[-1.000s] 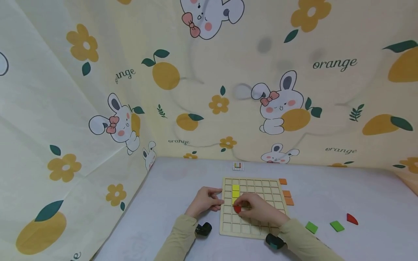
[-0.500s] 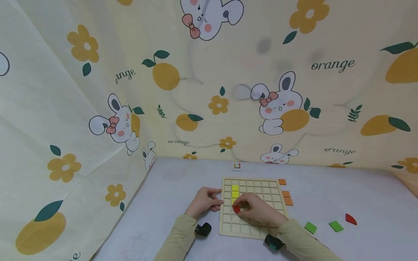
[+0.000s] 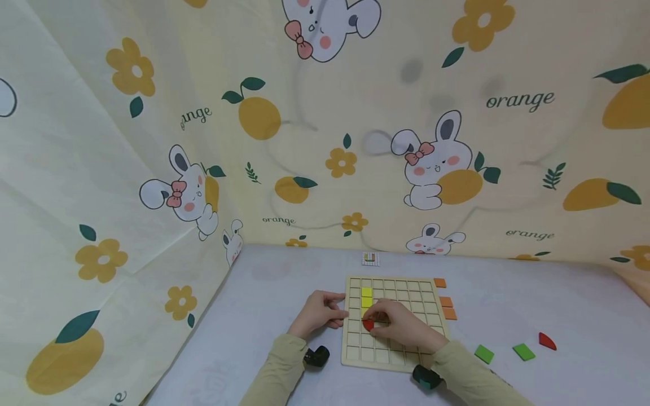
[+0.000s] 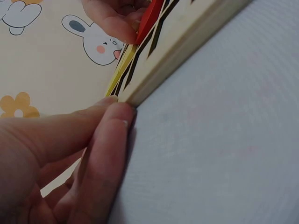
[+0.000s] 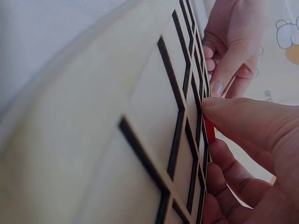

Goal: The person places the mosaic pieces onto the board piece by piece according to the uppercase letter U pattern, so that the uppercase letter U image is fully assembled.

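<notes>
A pale wooden grid board (image 3: 391, 358) lies on the white table. Along its left edge my left hand (image 3: 316, 311) holds on with thumb and index finger, the thumb tip just over the rim. My right hand (image 3: 401, 324) is over the board's left half and pinches a red quarter-round tile (image 3: 368, 325), partly hidden by the fingers. In the right wrist view the red tile (image 5: 210, 132) shows between thumb and fingertips, right at the grid. Directly above it, a column of yellow square tiles (image 3: 367, 297) sits in the second column of cells; the lowest is partly covered.
Orange tiles (image 3: 446, 301) lie along the board's right edge. Further right are two green square tiles (image 3: 523, 352) and a second red quarter-round tile (image 3: 547, 340). Behind the board lies a small pattern card (image 3: 370, 259), with a printed cloth (image 3: 315, 186) hanging at the back.
</notes>
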Tool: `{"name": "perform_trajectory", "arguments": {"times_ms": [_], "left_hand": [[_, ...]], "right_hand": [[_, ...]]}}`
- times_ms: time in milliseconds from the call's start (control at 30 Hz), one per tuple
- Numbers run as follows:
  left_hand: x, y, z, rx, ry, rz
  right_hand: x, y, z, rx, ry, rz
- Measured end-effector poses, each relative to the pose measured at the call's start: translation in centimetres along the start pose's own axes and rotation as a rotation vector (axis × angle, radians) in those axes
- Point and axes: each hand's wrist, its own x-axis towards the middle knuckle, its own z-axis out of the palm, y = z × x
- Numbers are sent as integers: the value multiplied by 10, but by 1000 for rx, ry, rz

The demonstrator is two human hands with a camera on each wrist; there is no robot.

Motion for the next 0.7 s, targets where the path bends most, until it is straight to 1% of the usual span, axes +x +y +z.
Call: {"name": "perform_trajectory", "arguments": {"times_ms": [100, 333, 533, 700], "left_hand": [[1, 0, 0, -1, 2, -1], [2, 0, 1, -3, 2, -8], [2, 1, 1, 1, -1, -8], [1, -1, 0, 5, -9, -1]], "right_hand": [[0, 0, 0, 0, 1, 3], [2, 2, 0, -13, 15, -18], [2, 3, 0, -30, 21, -7], [2, 2, 0, -16, 16, 4]]}}
